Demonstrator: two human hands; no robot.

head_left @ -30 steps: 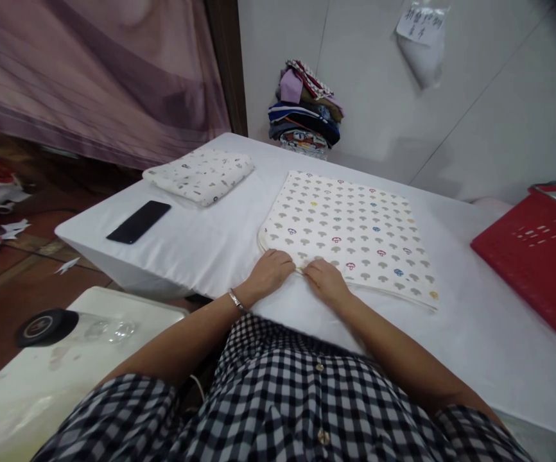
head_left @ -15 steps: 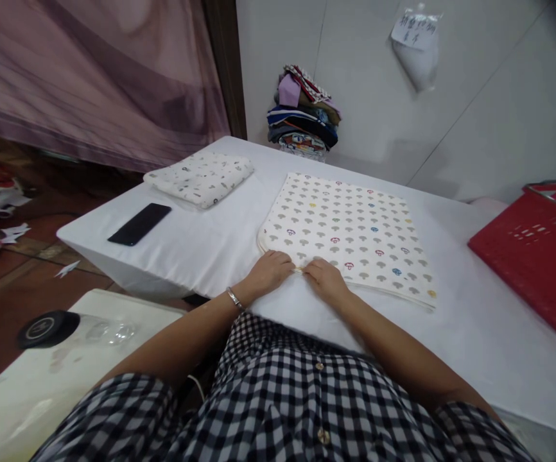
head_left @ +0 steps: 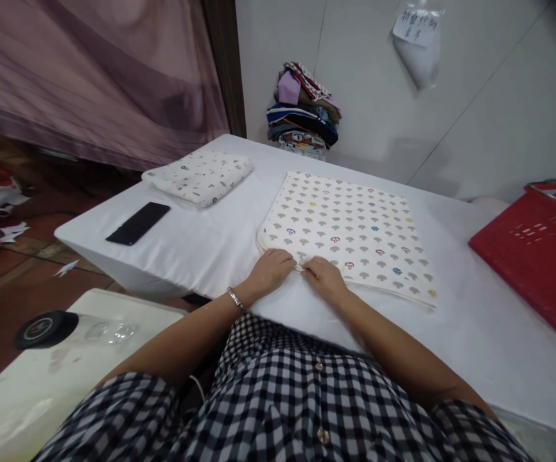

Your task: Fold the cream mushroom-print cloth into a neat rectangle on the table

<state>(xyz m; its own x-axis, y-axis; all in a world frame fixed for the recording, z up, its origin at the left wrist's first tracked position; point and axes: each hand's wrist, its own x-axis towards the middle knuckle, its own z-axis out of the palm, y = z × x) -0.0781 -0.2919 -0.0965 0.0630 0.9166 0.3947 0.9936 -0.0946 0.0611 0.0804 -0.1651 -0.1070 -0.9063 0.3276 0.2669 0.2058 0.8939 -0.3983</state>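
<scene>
A folded cream cloth with a mushroom print point(head_left: 350, 231) lies flat on the white-covered table point(head_left: 461, 333). My left hand point(head_left: 272, 269), with a silver bracelet at the wrist, pinches the cloth's near edge toward its left corner. Just to the right, my right hand point(head_left: 325, 277) pinches the same edge, and a small gap separates the fingertips of the two hands. The layers of the cloth show along its near edge. Further left on the table rests a second folded white cloth with a small dark print point(head_left: 199, 178).
A black phone point(head_left: 138, 223) lies at the table's left. Past the far edge stands a stack of folded clothes point(head_left: 303, 112). The red basket point(head_left: 538, 250) is at the right. Lower left, a pale surface point(head_left: 109, 378) bears a black-lidded clear container point(head_left: 47, 329).
Both hands remain at the cloth's near edge, with only a very slight shift of the fingers. The whole view has moved slightly.
</scene>
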